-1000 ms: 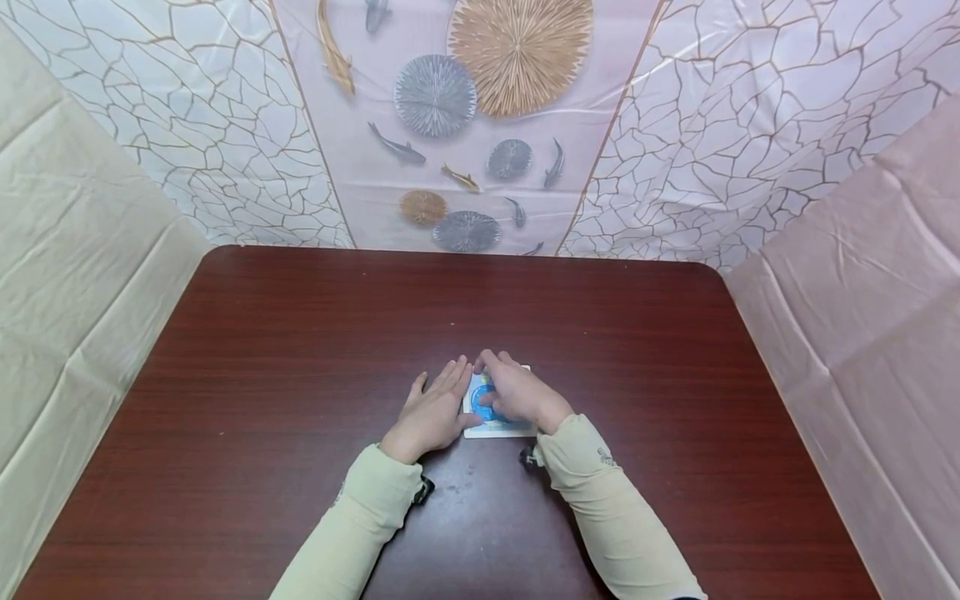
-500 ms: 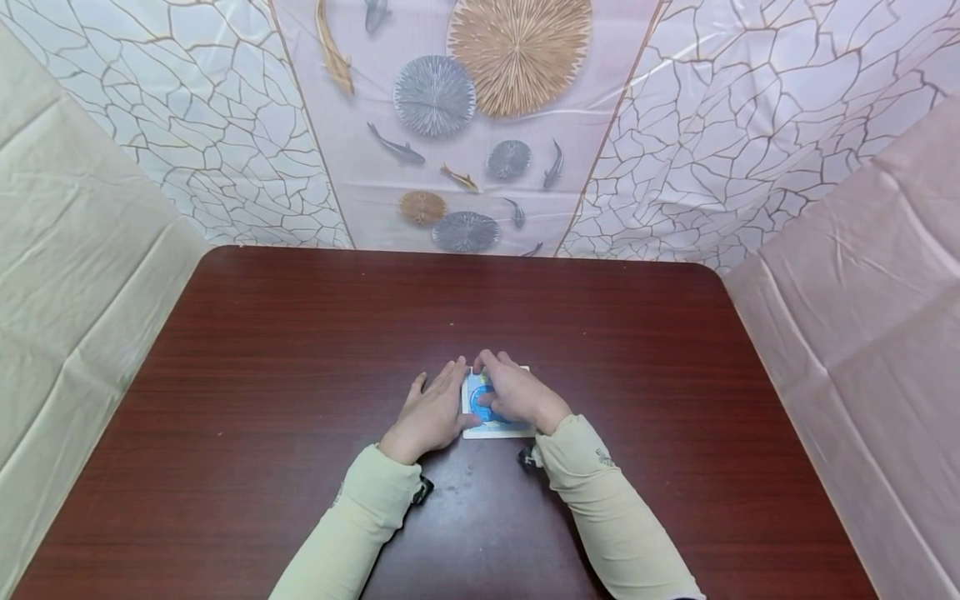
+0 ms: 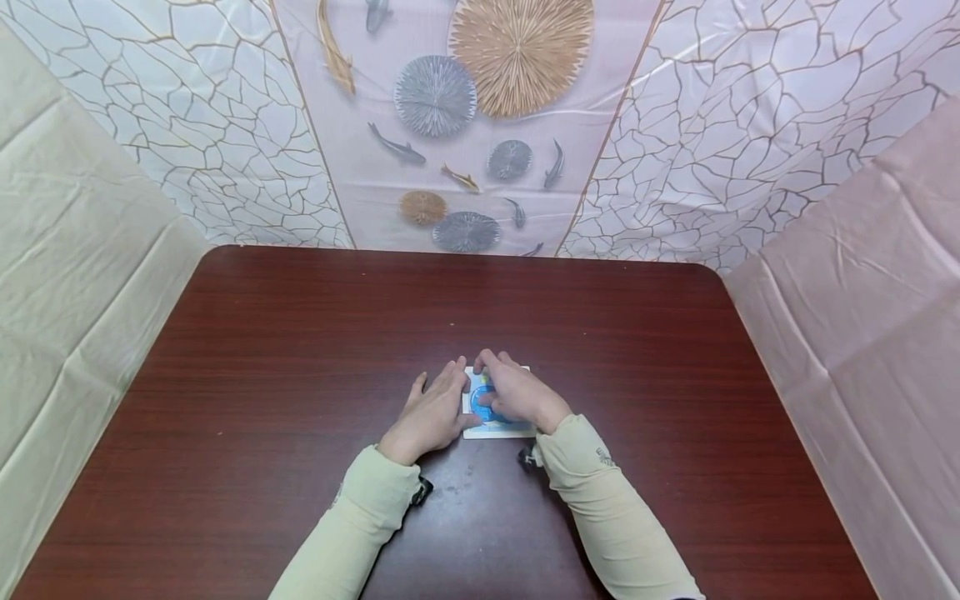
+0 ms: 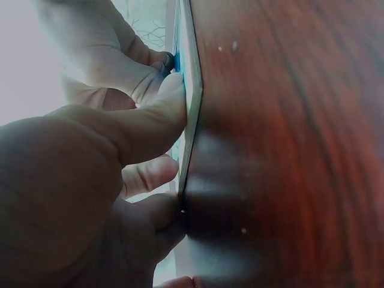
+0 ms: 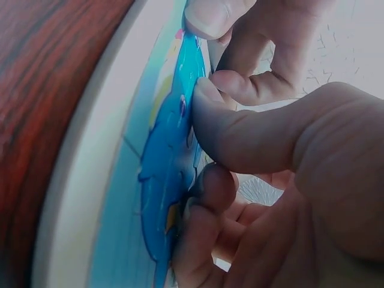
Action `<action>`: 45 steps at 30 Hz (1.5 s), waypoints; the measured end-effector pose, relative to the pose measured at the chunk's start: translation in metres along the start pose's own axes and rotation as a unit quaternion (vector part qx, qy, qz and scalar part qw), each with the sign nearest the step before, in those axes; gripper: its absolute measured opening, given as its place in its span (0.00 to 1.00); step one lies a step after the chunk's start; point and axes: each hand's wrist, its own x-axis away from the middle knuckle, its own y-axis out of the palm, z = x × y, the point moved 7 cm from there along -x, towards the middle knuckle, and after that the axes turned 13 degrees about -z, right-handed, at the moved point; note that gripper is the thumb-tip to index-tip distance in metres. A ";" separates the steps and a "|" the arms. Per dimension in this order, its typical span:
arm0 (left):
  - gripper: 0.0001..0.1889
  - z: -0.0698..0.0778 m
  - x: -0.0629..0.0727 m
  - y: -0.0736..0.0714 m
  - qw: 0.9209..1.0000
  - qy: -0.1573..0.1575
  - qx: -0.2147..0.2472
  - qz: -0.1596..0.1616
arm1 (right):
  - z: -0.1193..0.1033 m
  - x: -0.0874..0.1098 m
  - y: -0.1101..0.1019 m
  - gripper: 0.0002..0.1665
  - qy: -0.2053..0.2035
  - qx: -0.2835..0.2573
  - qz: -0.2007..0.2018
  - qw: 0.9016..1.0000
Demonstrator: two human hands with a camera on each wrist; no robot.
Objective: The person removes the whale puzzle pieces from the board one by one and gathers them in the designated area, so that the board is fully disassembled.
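A small puzzle board (image 3: 495, 432) with a pale rim lies flat on the table. It carries a glossy blue sea-animal picture (image 5: 159, 186), with fine seams visible across it in the right wrist view. My left hand (image 3: 431, 412) rests along the board's left edge, fingers stretched forward, its thumb (image 4: 153, 129) on the near left corner. Over the board bends my right hand (image 3: 521, 396); its thumb (image 5: 231, 135) and curled fingertips hold a blue puzzle piece from two sides. The right hand hides much of the board's right half, and the piece's full outline cannot be seen.
A dark red-brown wooden table (image 3: 315, 333) spreads around both hands. Behind it hangs a patterned cloth (image 3: 450, 167), with pale cloth walls at left and right. Dark wrist straps (image 3: 422, 492) show below the sleeves.
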 end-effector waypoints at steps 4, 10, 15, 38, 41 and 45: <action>0.19 0.000 0.000 0.000 1.000 0.003 -0.001 0.000 | 0.000 0.001 0.000 0.22 0.001 -0.005 0.001 1.000; 0.19 0.001 0.001 0.000 1.000 0.005 -0.002 0.002 | 0.000 0.001 0.000 0.22 0.002 -0.008 0.000 1.000; 0.19 0.001 0.001 -0.001 1.000 0.005 -0.002 0.003 | 0.000 0.002 -0.002 0.22 -0.001 -0.006 0.008 1.000; 0.20 0.001 0.001 -0.001 1.000 -0.002 -0.002 0.002 | 0.001 0.002 -0.003 0.22 -0.001 -0.006 0.010 1.000; 0.19 0.000 0.000 -0.001 1.000 -0.003 -0.001 0.000 | 0.000 0.003 -0.003 0.22 -0.004 -0.004 0.012 1.000; 0.19 0.000 0.000 0.000 1.000 -0.006 -0.002 -0.002 | 0.000 0.003 -0.004 0.22 -0.010 -0.004 0.015 1.000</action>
